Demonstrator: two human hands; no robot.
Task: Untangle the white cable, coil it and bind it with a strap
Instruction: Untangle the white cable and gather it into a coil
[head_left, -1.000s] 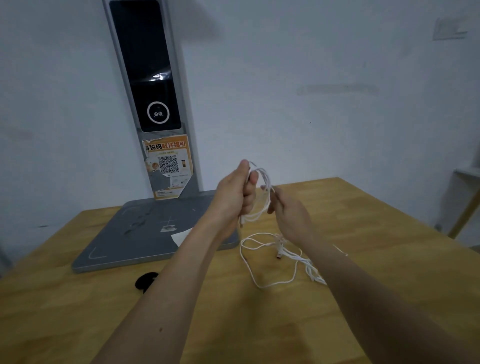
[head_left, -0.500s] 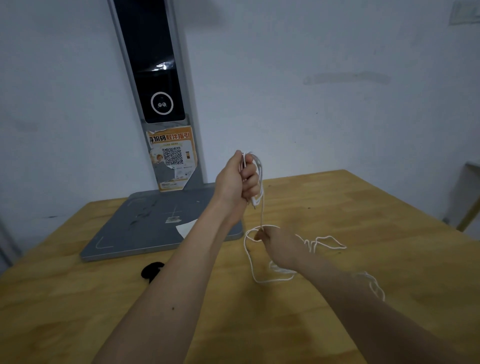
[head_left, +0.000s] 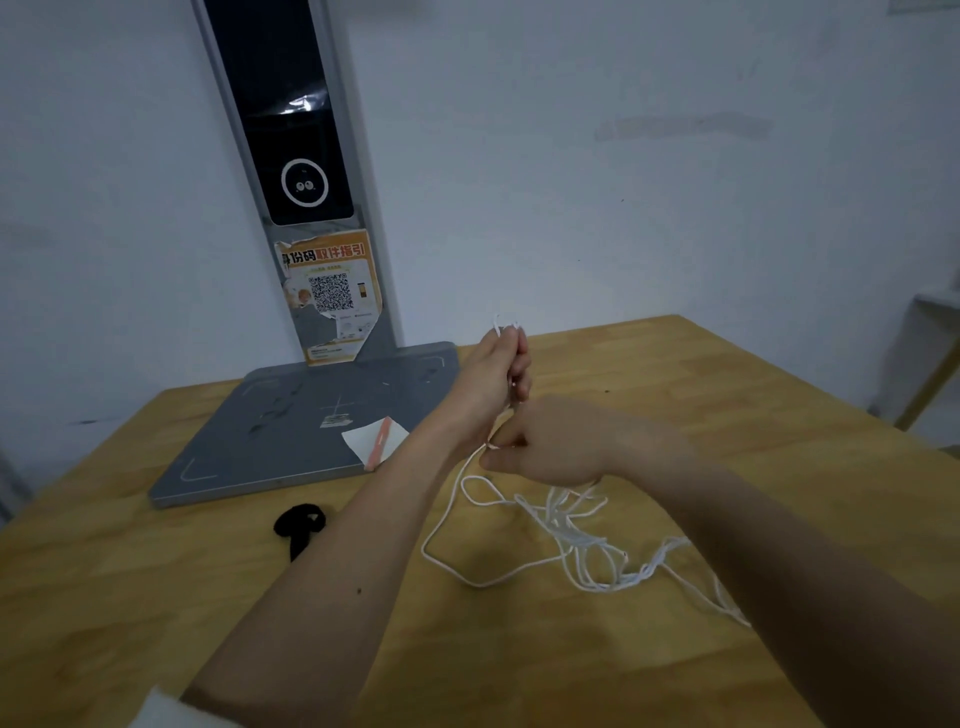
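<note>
Grey kiosk stand (head_left: 311, 415) (torn orange poster (head_left: 332, 296)), wooden table (head_left: 727, 415)

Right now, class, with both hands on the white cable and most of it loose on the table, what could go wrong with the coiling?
1. The cable on the table lies in crossing loops; pulling it in through the right hand could tighten a knot.
2. The left hand grips only a small bundle, so turns may slip from that grip.
3. The black strap lies under the left forearm, which could brush it away.
</note>
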